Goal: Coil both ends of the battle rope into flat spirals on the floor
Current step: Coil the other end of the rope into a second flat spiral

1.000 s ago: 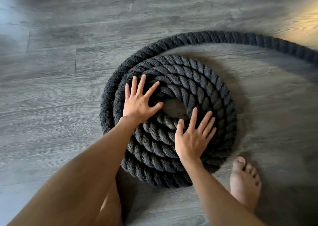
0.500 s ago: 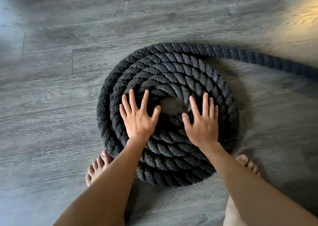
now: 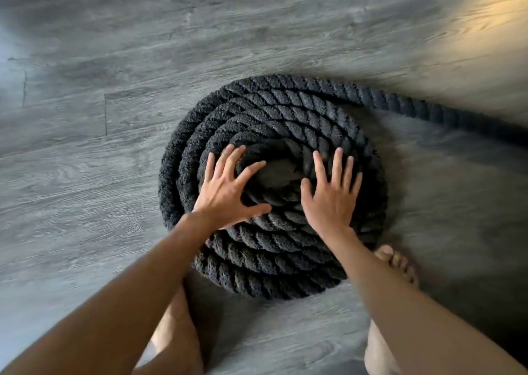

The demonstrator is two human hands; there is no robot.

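Note:
A thick black battle rope (image 3: pixel 274 263) lies wound in a flat spiral of several turns on the grey floor. Its free length (image 3: pixel 445 114) leaves the top of the spiral and runs off to the right edge. My left hand (image 3: pixel 228 191) rests flat on the left inner turns, fingers spread and angled toward the centre. My right hand (image 3: pixel 331 194) presses flat on the right inner turns, fingers spread and pointing away from me. Neither hand grips the rope. The spiral's centre between my hands is blurred.
The grey wood-look plank floor (image 3: pixel 85 174) surrounds the spiral. My right foot (image 3: pixel 397 263) stands bare beside the spiral's lower right edge. My left leg (image 3: pixel 177 334) is at the bottom, just below the spiral.
The spiral has turned under my palms and tightened; the free length now lies snug along the top. My left hand rotated toward the centre. My left foot is no longer visible.

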